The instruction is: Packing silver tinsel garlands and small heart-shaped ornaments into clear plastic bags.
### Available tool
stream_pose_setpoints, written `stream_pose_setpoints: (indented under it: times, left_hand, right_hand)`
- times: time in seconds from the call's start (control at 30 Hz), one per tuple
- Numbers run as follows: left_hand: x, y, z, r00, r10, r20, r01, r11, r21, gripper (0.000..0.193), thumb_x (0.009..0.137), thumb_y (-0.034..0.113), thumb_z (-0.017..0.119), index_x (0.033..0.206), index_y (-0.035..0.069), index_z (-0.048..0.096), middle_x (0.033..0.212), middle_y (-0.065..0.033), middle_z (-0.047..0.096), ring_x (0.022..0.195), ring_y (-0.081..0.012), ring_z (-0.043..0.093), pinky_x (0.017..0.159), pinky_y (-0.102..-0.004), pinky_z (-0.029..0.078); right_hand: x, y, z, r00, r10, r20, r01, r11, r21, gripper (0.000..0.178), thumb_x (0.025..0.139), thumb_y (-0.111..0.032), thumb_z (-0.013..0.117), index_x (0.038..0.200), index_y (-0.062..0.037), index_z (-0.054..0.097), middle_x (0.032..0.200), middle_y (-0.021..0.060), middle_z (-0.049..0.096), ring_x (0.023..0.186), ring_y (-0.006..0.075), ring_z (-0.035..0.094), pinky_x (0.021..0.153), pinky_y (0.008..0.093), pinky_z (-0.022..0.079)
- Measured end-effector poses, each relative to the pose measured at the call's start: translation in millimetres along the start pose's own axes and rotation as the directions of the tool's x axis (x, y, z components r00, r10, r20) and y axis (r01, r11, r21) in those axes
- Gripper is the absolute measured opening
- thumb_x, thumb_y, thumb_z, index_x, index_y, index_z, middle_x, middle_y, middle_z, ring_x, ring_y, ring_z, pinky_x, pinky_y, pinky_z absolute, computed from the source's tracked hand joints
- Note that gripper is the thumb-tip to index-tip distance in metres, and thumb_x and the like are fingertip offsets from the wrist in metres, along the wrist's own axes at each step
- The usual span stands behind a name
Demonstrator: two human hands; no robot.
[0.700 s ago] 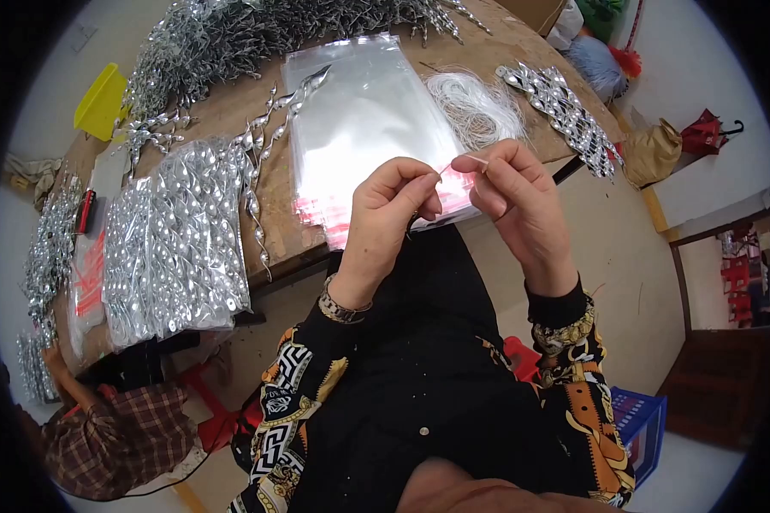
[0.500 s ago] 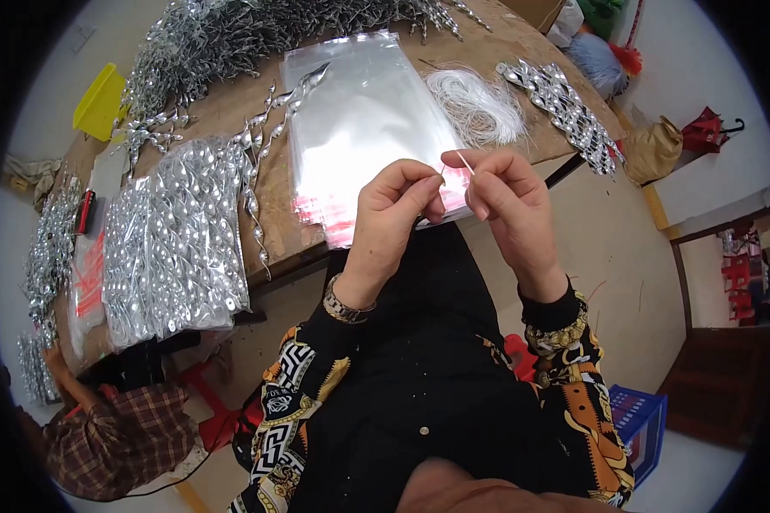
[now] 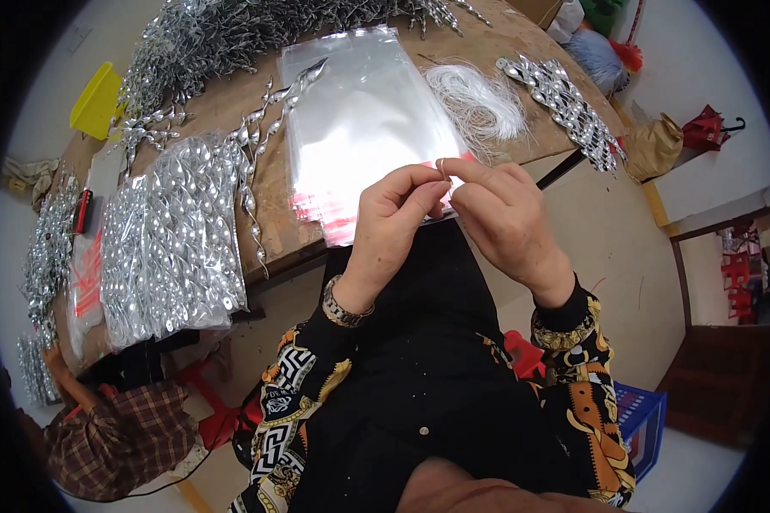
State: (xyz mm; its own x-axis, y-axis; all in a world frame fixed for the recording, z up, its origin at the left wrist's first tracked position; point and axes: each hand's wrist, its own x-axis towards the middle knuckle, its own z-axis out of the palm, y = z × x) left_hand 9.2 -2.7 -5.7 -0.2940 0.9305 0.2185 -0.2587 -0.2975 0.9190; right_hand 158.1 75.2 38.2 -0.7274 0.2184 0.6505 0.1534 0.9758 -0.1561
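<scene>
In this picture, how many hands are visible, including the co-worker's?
3: the wearer's left hand and right hand, close together in the middle, and a co-worker's hand at the far left. Another may be hidden.

Glossy plastic bags (image 3: pixel 359 103), wooden table (image 3: pixel 274 209) (matt, scuffed)

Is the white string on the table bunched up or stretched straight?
Bunched up: the white string lies in a loose, looped heap beside the clear bags.

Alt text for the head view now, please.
Left hand and right hand pinched close together above the near end of clear plastic bags on a table. White string lies beyond, twisted silver strips on both sides.
</scene>
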Motion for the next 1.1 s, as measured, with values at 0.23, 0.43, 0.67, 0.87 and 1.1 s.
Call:
stream_pose_setpoints:
  times: [0.23,0.43,0.67,0.87,1.1]
  left_hand:
    - [-1.7,5.3,-0.8,0.997,-0.075,-0.009,0.075,0.997,0.017,0.014,0.090,0.007,0.059,0.098,-0.003,0.064,0.077,-0.0014,0.061,0.069,-0.0074,0.054,0.063,-0.0201,0.043]
    - [-3.4,5.9,-1.8,0.994,-0.107,-0.027,0.107,0.994,-0.001,0.014,0.091,0.009,0.059,0.097,-0.002,0.065,0.073,0.0003,0.060,0.065,-0.0054,0.052,0.060,-0.0195,0.041]
    - [-1.7,3.0,-5.4,0.993,-0.116,0.002,0.116,0.993,0.000,0.016,0.093,0.011,0.056,0.096,-0.002,0.066,0.072,0.0002,0.060,0.066,-0.0060,0.053,0.061,-0.0200,0.042]
    - [-2.1,3.5,-7.2,0.994,-0.111,0.012,0.111,0.994,0.006,0.016,0.093,0.010,0.055,0.095,-0.001,0.066,0.072,-0.0007,0.060,0.066,-0.0069,0.054,0.062,-0.0204,0.043]
    - [-2.2,1.7,-7.8,0.993,-0.114,0.040,0.114,0.994,0.006,0.015,0.092,0.009,0.055,0.093,-0.002,0.066,0.073,-0.0012,0.060,0.067,-0.0067,0.054,0.063,-0.0204,0.043]
  right_hand:
    - [1.4,-4.1,1.5,0.997,-0.071,0.039,0.074,0.995,-0.070,0.012,0.071,0.000,0.066,0.079,-0.0056,0.058,0.110,0.0060,0.065,0.082,0.0190,0.062,0.072,0.0325,0.045]
    - [0.9,-3.6,3.7,0.995,-0.082,0.062,0.084,0.996,-0.041,0.013,0.071,0.000,0.066,0.079,-0.0054,0.058,0.112,0.0060,0.064,0.082,0.0184,0.062,0.073,0.0321,0.046]
    - [-3.2,-1.9,9.8,0.999,-0.046,-0.003,0.046,0.999,0.025,0.015,0.070,0.002,0.066,0.082,-0.0047,0.059,0.111,0.0086,0.063,0.084,0.0230,0.061,0.073,0.0330,0.047]
    - [-5.6,-7.5,10.6,0.965,0.260,-0.034,-0.236,0.919,0.316,0.007,0.079,0.003,0.062,0.084,0.0002,0.058,0.107,0.0146,0.060,0.086,0.0232,0.060,0.072,0.0297,0.048]
    - [-7.0,-5.5,12.2,0.907,0.421,0.014,-0.374,0.790,0.485,0.005,0.082,0.003,0.058,0.087,0.0015,0.058,0.100,0.0103,0.060,0.084,0.0166,0.057,0.071,0.0262,0.046]
